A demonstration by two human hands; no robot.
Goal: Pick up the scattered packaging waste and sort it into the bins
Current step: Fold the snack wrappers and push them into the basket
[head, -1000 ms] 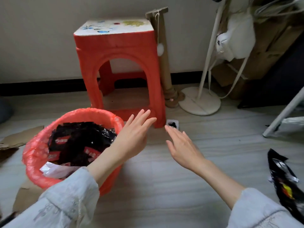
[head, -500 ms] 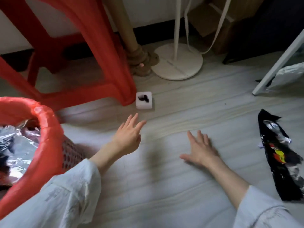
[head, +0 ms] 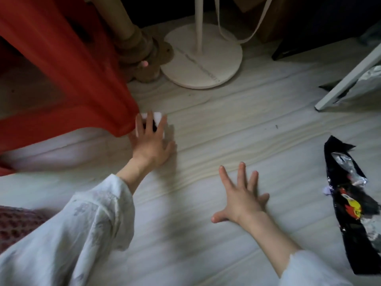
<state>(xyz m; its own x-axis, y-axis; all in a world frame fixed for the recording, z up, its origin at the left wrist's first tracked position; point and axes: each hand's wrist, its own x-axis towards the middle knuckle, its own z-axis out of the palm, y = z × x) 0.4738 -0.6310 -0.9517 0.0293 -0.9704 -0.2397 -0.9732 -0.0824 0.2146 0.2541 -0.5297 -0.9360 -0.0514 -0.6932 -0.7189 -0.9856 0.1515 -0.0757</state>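
A: Which way does our black wrapper [head: 351, 205] point?

B: Its long axis runs away from us, torn end far, flat on the floor [head: 206, 157] at our right. It's black with silver foil and a red-yellow print.

A: And the white box [head: 157, 116]?

B: Against the red stool [head: 68, 65] leg; our left hand [head: 151, 141] lies over it, fingers straight. Our right hand [head: 244, 199] is spread flat on the floor. The 2 hands are apart.

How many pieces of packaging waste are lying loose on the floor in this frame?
3 visible: a small white box under the left hand beside the red stool, a black wrapper at right, and a silvery wrapper behind the white leg. More may lie out of view.
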